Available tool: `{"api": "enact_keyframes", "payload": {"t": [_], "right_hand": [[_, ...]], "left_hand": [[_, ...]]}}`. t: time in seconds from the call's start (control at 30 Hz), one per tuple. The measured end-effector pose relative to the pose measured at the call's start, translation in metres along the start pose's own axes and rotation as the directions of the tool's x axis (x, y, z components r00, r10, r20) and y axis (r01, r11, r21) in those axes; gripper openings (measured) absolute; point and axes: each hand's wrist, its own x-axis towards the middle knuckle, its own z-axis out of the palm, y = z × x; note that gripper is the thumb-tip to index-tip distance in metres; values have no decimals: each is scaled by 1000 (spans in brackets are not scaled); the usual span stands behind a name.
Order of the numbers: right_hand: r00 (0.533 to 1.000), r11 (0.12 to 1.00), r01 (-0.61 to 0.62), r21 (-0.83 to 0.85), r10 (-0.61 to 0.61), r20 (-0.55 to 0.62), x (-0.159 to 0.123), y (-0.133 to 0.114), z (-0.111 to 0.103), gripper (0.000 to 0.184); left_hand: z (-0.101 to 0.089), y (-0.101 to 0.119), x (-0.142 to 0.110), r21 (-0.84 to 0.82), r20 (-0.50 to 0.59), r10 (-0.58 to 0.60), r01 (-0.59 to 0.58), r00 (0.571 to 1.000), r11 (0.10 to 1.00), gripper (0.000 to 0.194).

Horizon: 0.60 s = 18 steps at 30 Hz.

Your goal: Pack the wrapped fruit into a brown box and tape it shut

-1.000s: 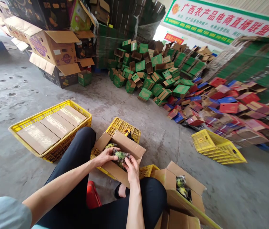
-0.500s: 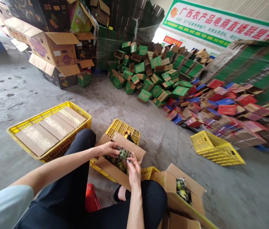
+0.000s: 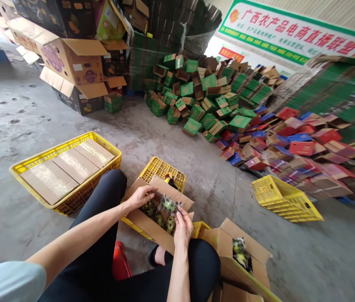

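Now, left hand: the left hand (image 3: 140, 196) rests on the near-left edge of the open cardboard box (image 3: 146, 224), fingers curled together over the rim, touching the wrapped fruit inside
Right hand: the right hand (image 3: 182, 226) is at 4 o'clock from the left one, thumb and fingers pinched on the clear wrapper of a green fruit packet (image 3: 168, 205)
Fruit packet: it is lifted just above the box opening, between both hands, at 1 o'clock from the other green fruits (image 3: 160, 218) that lie in the box
Cardboard box: it sits on a yellow crate (image 3: 164, 168), flaps open, between the person's knees
Second box: another open carton (image 3: 240, 256) stands at 4 o'clock from the right hand, with wrapped fruit inside
Large yellow crate: the large crate (image 3: 70, 201) at 9 o'clock holds flat sealed cartons (image 3: 67, 167)
Tilted crate: an empty-looking yellow crate (image 3: 286, 199) lies at 3 o'clock on the concrete floor (image 3: 23, 126)
Background: green small boxes (image 3: 196, 100) piled at 12 o'clock, red and blue boxes (image 3: 293, 142) at 2 o'clock
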Motion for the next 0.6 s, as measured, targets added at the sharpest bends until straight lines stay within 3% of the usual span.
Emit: {"api": "enact_keyframes", "payload": {"t": [0.1, 0.27, 0.33, 0.47, 0.6], "right_hand": [[993, 972, 66, -225, -85, -77, 9, 4, -14, 42], [971, 770, 181, -612, -238, -11, 11, 14, -18, 33], [966, 726, 207, -656, -260, 18, 10, 19, -13, 31], [954, 701, 237, -672, -299, 24, 9, 25, -4, 28], [930, 713, 330, -619, -356, 86, 6, 20, 1, 34]], "left_hand": [[-9, -5, -2, 243, -35, 41, -31, 999, 969, 34], [-7, -18, -20, 586, 67, -77, 23, 995, 810, 78], [-1, -21, -25, 649, 81, -74, 4, 994, 761, 70], [13, -26, -29, 603, 113, -43, -34, 993, 797, 36], [20, -27, -24, 431, 138, -3, -57, 990, 901, 47]]}}
